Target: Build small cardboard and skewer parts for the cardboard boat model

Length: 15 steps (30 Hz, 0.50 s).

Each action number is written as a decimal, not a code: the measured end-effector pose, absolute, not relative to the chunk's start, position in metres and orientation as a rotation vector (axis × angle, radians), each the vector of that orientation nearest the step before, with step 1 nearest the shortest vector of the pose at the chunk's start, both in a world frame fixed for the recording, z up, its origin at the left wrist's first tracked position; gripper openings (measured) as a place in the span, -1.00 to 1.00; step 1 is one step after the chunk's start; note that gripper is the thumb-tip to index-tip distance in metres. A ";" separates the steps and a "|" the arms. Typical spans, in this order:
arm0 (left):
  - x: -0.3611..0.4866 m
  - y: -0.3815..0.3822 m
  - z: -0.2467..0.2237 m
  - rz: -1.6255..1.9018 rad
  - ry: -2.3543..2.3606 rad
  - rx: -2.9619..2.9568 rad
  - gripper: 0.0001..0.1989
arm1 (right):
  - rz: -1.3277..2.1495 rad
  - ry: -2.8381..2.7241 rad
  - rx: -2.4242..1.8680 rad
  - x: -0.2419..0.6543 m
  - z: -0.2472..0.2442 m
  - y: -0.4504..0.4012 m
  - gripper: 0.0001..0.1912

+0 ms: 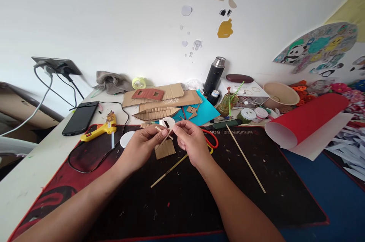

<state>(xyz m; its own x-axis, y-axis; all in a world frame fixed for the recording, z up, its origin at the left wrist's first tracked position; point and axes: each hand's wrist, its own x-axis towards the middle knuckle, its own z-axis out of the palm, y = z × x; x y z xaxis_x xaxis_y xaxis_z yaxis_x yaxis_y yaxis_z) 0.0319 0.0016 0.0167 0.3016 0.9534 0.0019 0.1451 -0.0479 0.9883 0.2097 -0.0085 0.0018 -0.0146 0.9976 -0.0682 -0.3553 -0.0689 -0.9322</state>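
My left hand (142, 145) pinches a short, thin wooden stick (170, 136) between thumb and forefinger. My right hand (192, 141) is close beside it, its fingers pinched on the end of a second thin stick that crosses the first. Just below the fingertips a small square of cardboard (165, 150) lies on the dark mat. Under and behind my right hand are scissors (212, 140) with red and yellow handles. One long wooden stick (168, 173) lies below the hands, and another long stick (246, 160) is off to the right.
A yellow glue gun (99, 130) with its cord and a black phone (80, 118) sit at left. Behind the hands are cardboard pieces (155, 113), a blue sheet (207, 109) and a black thermos (213, 75). A red paper roll (310, 116) and paint jars (246, 114) occupy the right.
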 end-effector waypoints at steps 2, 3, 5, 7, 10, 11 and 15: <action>0.032 0.002 0.018 0.914 1.053 1.421 -0.59 | 1.413 -0.909 -0.982 0.209 0.001 -0.009 -0.64; 0.032 0.002 0.018 0.914 1.041 1.392 -0.59 | 1.415 -0.910 -0.980 0.209 0.001 -0.009 -0.65; 0.033 0.003 0.018 0.927 1.011 1.331 -0.56 | 1.420 -0.908 -0.972 0.208 0.001 -0.008 -0.64; 0.034 0.003 0.018 0.951 0.975 1.275 -0.55 | 1.421 -0.901 -0.971 0.208 0.001 -0.008 -0.64; 0.036 0.002 0.019 0.966 0.936 1.237 -0.60 | 1.410 -0.878 -0.986 0.208 0.001 -0.008 -0.64; 0.036 0.002 0.019 0.959 0.933 1.243 -0.61 | 1.406 -0.872 -0.990 0.208 0.002 -0.008 -0.65; 0.034 0.003 0.019 0.920 0.963 1.300 -0.58 | 1.400 -0.866 -0.994 0.209 0.002 -0.008 -0.66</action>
<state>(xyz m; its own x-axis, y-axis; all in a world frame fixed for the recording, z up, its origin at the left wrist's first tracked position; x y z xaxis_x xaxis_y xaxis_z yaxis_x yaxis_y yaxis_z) 0.0340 0.0028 0.0185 0.3413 0.9386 -0.0513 -0.0089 0.0579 0.9983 0.2086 -0.0076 0.0017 0.0143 0.9964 -0.0831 -0.3700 -0.0720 -0.9262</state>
